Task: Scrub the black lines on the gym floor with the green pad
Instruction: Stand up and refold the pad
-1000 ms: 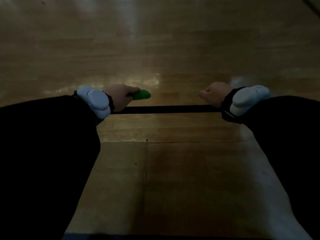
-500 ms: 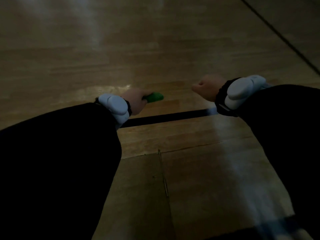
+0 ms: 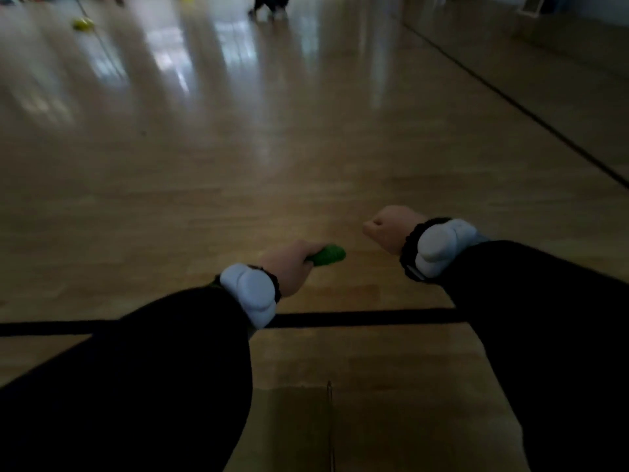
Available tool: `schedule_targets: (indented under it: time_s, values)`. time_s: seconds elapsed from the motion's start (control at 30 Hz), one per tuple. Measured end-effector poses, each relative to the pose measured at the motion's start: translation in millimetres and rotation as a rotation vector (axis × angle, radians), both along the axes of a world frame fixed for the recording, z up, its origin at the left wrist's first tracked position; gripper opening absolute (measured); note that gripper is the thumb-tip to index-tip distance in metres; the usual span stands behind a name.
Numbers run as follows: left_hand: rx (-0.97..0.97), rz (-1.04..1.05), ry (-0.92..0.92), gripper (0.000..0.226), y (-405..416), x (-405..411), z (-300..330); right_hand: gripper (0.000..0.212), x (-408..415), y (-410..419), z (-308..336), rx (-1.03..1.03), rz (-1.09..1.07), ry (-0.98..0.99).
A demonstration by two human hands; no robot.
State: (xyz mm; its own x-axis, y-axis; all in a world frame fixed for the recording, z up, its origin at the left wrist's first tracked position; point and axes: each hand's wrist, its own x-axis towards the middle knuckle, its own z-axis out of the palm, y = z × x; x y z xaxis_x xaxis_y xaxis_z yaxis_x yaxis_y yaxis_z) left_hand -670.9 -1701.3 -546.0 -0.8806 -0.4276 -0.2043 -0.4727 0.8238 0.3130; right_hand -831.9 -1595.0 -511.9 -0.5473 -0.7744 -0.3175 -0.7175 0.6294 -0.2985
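Beyond the black line (image 3: 357,318), the left hand (image 3: 289,267) grip clamps the green pad (image 3: 328,255), right hand (image 3: 391,228) fisted.

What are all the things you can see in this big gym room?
green pad: one, bright green, held in the left hand, above the floor past the near line.
black lines: two; one runs across the floor under the arms, one slants off at the right.
gym floor: one, tan shiny wood, everywhere.
yellow thing: one, far away at the top left, too blurry to name.
dark shape: one, far away at the top middle, too blurry to name.
wrist bands: two, white with black straps, one on each wrist.
sleeves: two, black, both arms.
left hand: grip closed on the pad.
right hand: closed fist, nothing seen in it.
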Motion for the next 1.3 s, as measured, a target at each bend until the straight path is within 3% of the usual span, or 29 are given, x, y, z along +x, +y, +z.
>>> schedule_targets:
  time_s: [0.13,0.2,0.33,0.43,0.53,0.6,0.7,0.8,0.93,1.17,1.23,1.3]
  values:
    - [0.012,0.038,0.157,0.048,-1.5,-18.3,45.2,0.042,-4.4,-6.4,39.0,-0.138,-0.005,-0.019]
    - [0.011,0.05,0.245,0.048,-0.4,-29.7,62.6,0.035,-8.7,-6.5,46.3,-0.241,-0.141,-0.257]
    - [-0.021,0.082,0.401,0.052,5.5,-36.3,66.9,0.073,-3.9,-7.9,43.9,-0.428,-0.439,-0.884]
    - [-0.011,0.067,0.46,0.056,11.4,-41.2,47.3,0.052,3.1,-4.8,34.3,-0.588,-0.538,-1.082]
    - [0.066,0.018,0.492,0.062,17.7,-37.9,20.8,0.026,11.7,-7.8,15.2,-0.781,-0.628,-1.101]
    - [0.319,0.062,0.558,0.069,20.2,-29.3,13.9,0.016,17.5,-8.9,5.3,-0.82,-0.628,-1.039]
    - [0.656,0.289,0.571,0.081,14.1,-23.8,16.4,0.018,21.4,-6.0,-7.8,-0.788,-0.573,-1.04]
    - [0.645,0.423,0.489,0.09,1.7,-29.4,21.5,0.02,24.4,-1.5,-11.1,-0.773,-0.561,-1.113]
    - [0.637,0.38,0.391,0.083,-7.9,-24.8,28.6,0.019,28.6,2.9,-9.8,-0.764,-0.513,-1.217]
    - [0.697,0.318,0.484,0.022,-11.9,-8.1,36.0,0.017,32.1,-0.1,-6.3,-0.794,-0.467,-1.261]
    - [0.665,0.353,0.533,0.026,-11.8,-4.8,41.8,0.016,31.7,-4.6,-9.1,-0.829,-0.502,-1.116]
    - [0.629,0.386,0.604,0.026,-9.0,-5.2,48.3,0.02,33.3,-10.5,-12.1,-0.813,-0.525,-0.781]
